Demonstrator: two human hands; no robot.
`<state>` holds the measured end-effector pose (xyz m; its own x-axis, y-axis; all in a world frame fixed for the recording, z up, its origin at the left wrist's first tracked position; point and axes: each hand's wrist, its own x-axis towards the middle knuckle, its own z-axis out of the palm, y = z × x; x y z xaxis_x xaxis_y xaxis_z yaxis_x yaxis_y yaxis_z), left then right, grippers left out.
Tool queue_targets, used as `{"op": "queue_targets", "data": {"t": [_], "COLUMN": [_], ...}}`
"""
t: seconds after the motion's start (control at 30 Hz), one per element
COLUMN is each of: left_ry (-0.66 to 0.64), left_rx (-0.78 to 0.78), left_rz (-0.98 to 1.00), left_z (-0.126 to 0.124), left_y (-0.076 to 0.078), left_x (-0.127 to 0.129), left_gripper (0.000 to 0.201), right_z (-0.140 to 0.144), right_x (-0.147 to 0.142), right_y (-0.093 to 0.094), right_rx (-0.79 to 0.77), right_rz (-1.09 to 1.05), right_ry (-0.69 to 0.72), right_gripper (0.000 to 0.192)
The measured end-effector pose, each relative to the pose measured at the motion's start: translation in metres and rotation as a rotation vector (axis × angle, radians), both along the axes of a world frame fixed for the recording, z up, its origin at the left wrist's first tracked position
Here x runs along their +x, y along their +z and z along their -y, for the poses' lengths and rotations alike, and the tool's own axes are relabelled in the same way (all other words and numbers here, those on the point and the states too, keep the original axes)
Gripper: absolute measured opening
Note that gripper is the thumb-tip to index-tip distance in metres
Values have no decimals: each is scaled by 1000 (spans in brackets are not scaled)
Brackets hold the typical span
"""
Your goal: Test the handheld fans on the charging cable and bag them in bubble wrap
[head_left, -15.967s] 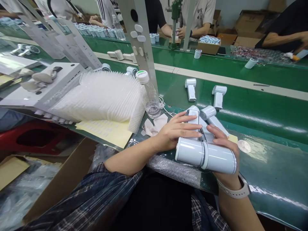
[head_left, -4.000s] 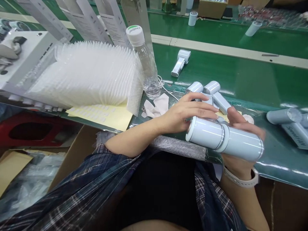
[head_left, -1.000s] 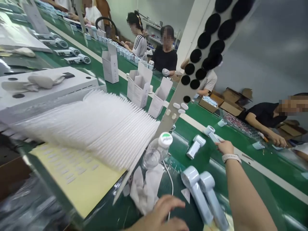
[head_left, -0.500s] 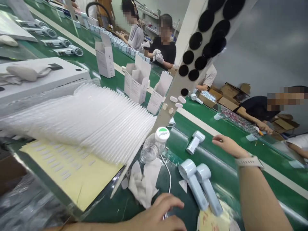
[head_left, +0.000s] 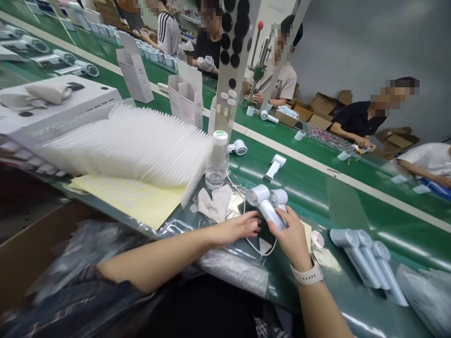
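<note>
My right hand [head_left: 292, 237], with a pale watch on its wrist, is closed on the handle of a pale blue handheld fan [head_left: 269, 211]. A second fan [head_left: 279, 197] of the same kind lies just behind, partly hidden by the first fan and my fingers. To the left of the handle, my left hand [head_left: 243, 227] is open with loosely bent fingers, holding nothing. A white cable [head_left: 262, 252] curves beneath my hands. Crumpled white cloth [head_left: 214, 204] and a clear bottle [head_left: 216, 162] stand left of the fans.
Several more fans [head_left: 366, 260] lie at the right by clear plastic bags [head_left: 426, 291]. A stack of white sleeves [head_left: 141, 145] covers a yellow label sheet [head_left: 141, 202]. Open white boxes [head_left: 186, 101] stand beside a post [head_left: 229, 80]. Another fan [head_left: 275, 166] lies on the green belt [head_left: 310, 178]; people work opposite.
My right hand has come back from over the belt and closed on a fan near me. My left hand has moved up beside it. The view has shifted, showing more fans at right.
</note>
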<state>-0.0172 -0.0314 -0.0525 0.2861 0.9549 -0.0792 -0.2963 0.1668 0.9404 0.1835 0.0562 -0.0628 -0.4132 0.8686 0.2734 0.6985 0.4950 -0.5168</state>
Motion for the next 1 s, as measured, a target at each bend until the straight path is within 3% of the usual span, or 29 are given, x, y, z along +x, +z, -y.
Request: {"op": "queue_targets", "data": {"t": [0.07,0.17,0.3,0.4,0.5,0.63,0.8,0.87,1.0], "left_ry": [161,332,152,99,153,229,244,253,308], "left_rx": [1,18,-62,-117,-101,-29,82,116,146], "left_rz": [280,431,376,367,431,542,596,592,578], "left_z": [-2,-6,-21,-37,-48,-51,-49,-47,-42], "left_y": [8,25,33,27,20,20,27,30,36], "left_x": [17,36,33,16,1,-10,-13,-13,-13], "left_gripper": [86,75,72,74,74,71,82,82,82], "right_z": [27,57,55,35,22,33,61,67,77], "right_x": [-5,-10,8,26,25,4,-16,-24,-39], "right_y": [5,17,30,26,13,10,27,30,27], "right_rx": [47,95,-88,-268,-281,-332,-689,-775,-729], "right_rz": [-76,-158,-292,-293,-116,-82,-417,-584,-715], "right_ry": [1,45,166,-52,-296,-149,200,205,177], "right_gripper": [52,70,79,62,32,20,36,35,30]}}
